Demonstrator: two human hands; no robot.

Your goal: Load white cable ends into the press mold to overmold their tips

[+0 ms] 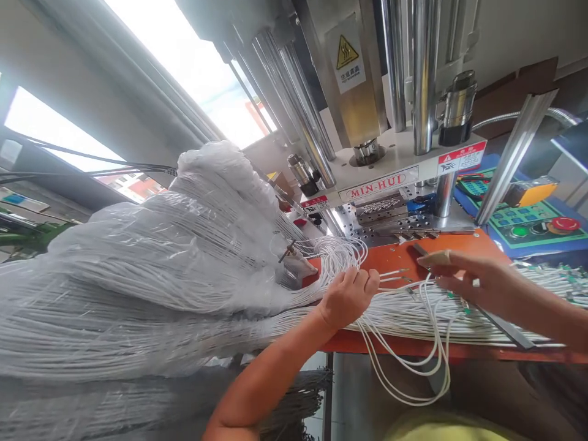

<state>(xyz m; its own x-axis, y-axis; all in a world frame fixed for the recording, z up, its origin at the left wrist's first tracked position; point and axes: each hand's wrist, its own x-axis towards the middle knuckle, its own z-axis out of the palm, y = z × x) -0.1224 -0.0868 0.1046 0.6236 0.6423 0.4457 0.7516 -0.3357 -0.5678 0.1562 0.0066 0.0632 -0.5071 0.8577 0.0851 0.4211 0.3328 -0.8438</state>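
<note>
Left hand [350,298] closed around a few white cables [389,273], ends poking out past the fingers toward the right hand [482,285]. Right hand: thumb and fingers narrow, tan cover on one fingertip, just beside those ends; can't tell if it's gripping anything. Held cables are over the front of the orange table [489,246], above a flat row of more white cables [390,312]. Loose cable loops [444,361] hang off the front edge between the hands. Grey metal bar [508,331] lies slantwise across the row, passing under the right hand. MIN-HUI press [331,197] behind, metal mould block [379,208] under its plate. Big plastic-wrapped cable bundle [184,263] fills the left side. Control panel [533,215] at right, with green button [520,231] and red button [565,225]. Green-marked cable ends [558,278] pile in front of it.
</note>
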